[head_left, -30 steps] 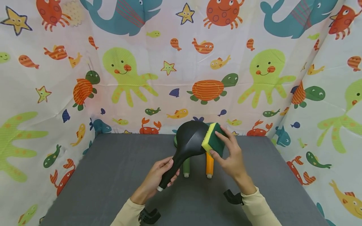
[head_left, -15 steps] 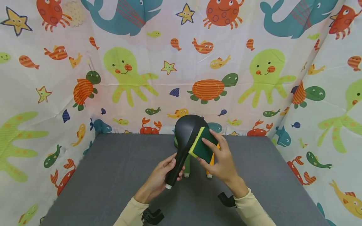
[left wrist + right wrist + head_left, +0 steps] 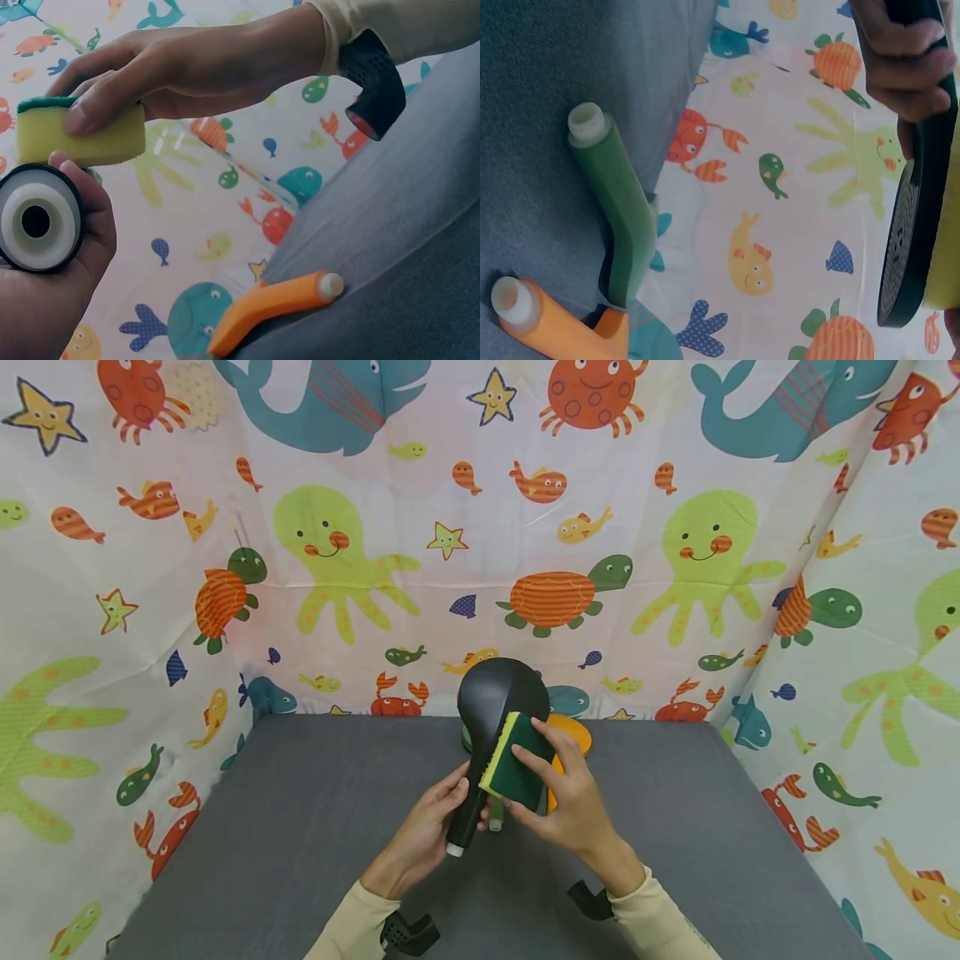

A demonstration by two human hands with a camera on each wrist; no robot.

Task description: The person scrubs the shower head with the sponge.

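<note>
A black shower head is held upright over the grey table. My left hand grips its handle, whose white-ringed end fills the left wrist view. My right hand pinches a yellow-and-green sponge and presses its yellow side against the neck of the shower head. The left wrist view shows the thumb on the sponge. The right wrist view shows the rim of the shower head edge-on.
An orange shower head and a green shower head lie on the table behind my hands, handles toward me. A sea-animal curtain closes the back and both sides. Black wrist mounts sit at my cuffs.
The sponge slid down from the upper right edge of the black head to its neck. The shower head tipped more upright, and the orange head behind it came into sight.
</note>
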